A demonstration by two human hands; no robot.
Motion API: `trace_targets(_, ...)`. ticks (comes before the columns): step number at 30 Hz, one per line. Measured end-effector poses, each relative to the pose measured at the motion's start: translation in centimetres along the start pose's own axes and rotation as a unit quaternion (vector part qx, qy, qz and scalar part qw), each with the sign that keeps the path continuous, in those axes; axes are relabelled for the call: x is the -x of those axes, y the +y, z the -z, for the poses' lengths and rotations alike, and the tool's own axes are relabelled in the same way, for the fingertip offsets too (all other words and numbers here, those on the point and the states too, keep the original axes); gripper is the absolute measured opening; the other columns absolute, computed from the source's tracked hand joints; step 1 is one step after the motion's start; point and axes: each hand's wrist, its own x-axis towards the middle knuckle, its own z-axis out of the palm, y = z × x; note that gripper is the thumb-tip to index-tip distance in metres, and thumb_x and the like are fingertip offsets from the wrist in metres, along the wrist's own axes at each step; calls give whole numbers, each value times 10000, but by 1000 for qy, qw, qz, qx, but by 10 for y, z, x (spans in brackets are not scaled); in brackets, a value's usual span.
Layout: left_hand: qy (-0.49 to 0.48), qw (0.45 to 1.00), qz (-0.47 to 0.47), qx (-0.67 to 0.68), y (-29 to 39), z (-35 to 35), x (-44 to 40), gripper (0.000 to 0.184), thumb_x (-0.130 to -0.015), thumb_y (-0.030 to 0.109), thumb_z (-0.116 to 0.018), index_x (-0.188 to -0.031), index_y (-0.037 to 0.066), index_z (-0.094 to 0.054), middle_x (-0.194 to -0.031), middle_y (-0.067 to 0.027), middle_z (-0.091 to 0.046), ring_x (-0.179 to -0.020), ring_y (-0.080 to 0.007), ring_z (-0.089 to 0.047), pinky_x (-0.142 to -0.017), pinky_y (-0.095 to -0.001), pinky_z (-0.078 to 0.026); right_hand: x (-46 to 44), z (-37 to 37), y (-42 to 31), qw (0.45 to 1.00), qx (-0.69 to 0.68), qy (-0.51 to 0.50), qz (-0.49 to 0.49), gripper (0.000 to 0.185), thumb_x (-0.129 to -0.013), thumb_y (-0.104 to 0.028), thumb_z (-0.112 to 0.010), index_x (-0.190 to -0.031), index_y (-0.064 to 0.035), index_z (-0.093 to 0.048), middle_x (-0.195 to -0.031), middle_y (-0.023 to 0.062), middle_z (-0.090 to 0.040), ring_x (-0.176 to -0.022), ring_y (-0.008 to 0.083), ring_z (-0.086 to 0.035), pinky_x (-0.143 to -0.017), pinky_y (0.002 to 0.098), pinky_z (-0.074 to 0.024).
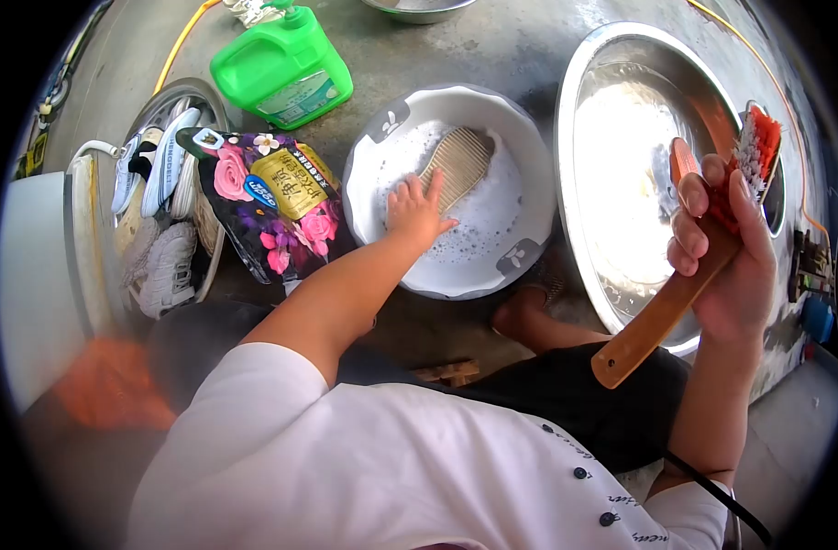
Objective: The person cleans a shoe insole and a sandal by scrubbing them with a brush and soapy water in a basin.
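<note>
A grey-white basin [364, 183] with a scalloped rim holds foamy water. In it lies a ribbed beige washboard-like piece [463, 165], partly in the suds. My left hand [416, 213] is over the basin with fingers spread, the fingertips at the lower left edge of the ribbed piece. My right hand [735, 243] is raised at the right, its fingers wrapped round a brush [657, 321] with a wooden handle and red and white bristles. Behind the brush, a large metal basin [575, 197] holds clear water.
Several shoes [170, 266] fill a round container at the left. Beside it stand a floral detergent bag [272, 197] and a green jug [286, 69]. Another metal bowl [419, 11] is at the top. A yellow hose [176, 46] crosses the concrete floor.
</note>
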Motion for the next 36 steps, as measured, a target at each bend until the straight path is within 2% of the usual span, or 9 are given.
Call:
trace_targets(4,-44,996,-23,-80,7,-32,-14,972,-848,535,-647,-1558,111,-136,-1443,-221,-362,-1260,-361,-412,-1011,-466,-341,-6,26,-11,1000,-11,-9,24,225,-1061,-282,-362,-1088,-70,-432,-927,74,-519,-622,96,-549,-510,241,-481)
trace_targets(9,-122,984,-25,-130,7,-47,-24,726,-946,195,-457,-1562,80,-89,-1545,-272,-228,-1361,-429,-319,-1108,-519,-266,-6,39,-25,998,5,5,61,224,-1065,-262,-352,-1104,-63,-448,-925,68,-525,-659,90,-539,-557,240,-486)
trace_targets(13,-160,967,-55,-192,-2,-26,-34,800,-910,270,-556,-1553,61,-128,-1538,-294,-227,-1403,-423,-274,-1132,-522,-262,17,50,-46,991,-2,-8,136,208,-1049,-226,-415,-1064,-36,-498,-880,46,-535,-671,80,-510,-595,222,-441)
trace_targets(18,-156,966,-37,203,-23,40,-37,1015,-720,319,-789,-1545,160,-219,-1412,-314,-362,-1305,-433,-412,-1099,-452,-345,58,67,-57,974,-113,-18,195,150,-1024,-160,-458,-1002,-18,-500,-867,46,-528,-660,81,-478,-599,240,-425)
trace_targets(21,-119,957,-48,259,-29,69,-39,987,-709,263,-797,-1534,217,-258,-1378,-306,-390,-1267,-446,-444,-1093,-435,-354,68,74,-62,961,-175,-13,214,145,-1007,-140,-485,-939,-13,-500,-850,45,-521,-658,82,-479,-608,242,-423)
trace_targets(25,-55,982,-66,167,-11,85,-16,972,-700,230,-775,-1527,278,-266,-1377,-254,-403,-1266,-422,-425,-1068,-426,-373,66,67,-63,942,-250,-3,223,142,-989,-126,-510,-907,-10,-503,-827,36,-526,-635,80,-473,-584,232,-409)
trace_targets(26,-56,991,-67,98,-5,82,-11,960,-733,262,-749,-1536,312,-225,-1495,-208,-286,-1304,-350,-377,-1053,-451,-365,64,64,-62,944,-244,-3,223,142,-991,-130,-507,-910,-12,-504,-825,35,-527,-625,77,-467,-573,232,-403)
trace_targets(29,9,994,-107,4,1,39,-6,1006,-716,239,-767,-1537,356,-197,-1516,-201,-241,-1282,-363,-400,-1046,-511,-369,59,60,-59,951,-215,7,222,141,-997,-138,-500,-923,-18,-505,-820,33,-530,-609,70,-456,-557,229,-397)
trace_targets(36,24,977,-110,-179,-5,-51,-15,924,-791,282,-721,-1555,268,-201,-1601,-199,-115,-1285,-353,-378,-938,-436,-388,44,70,-58,966,-179,25,183,146,-1025,-167,-459,-995,-29,-495,-842,25,-525,-598,54,-447,-550,226,-399)
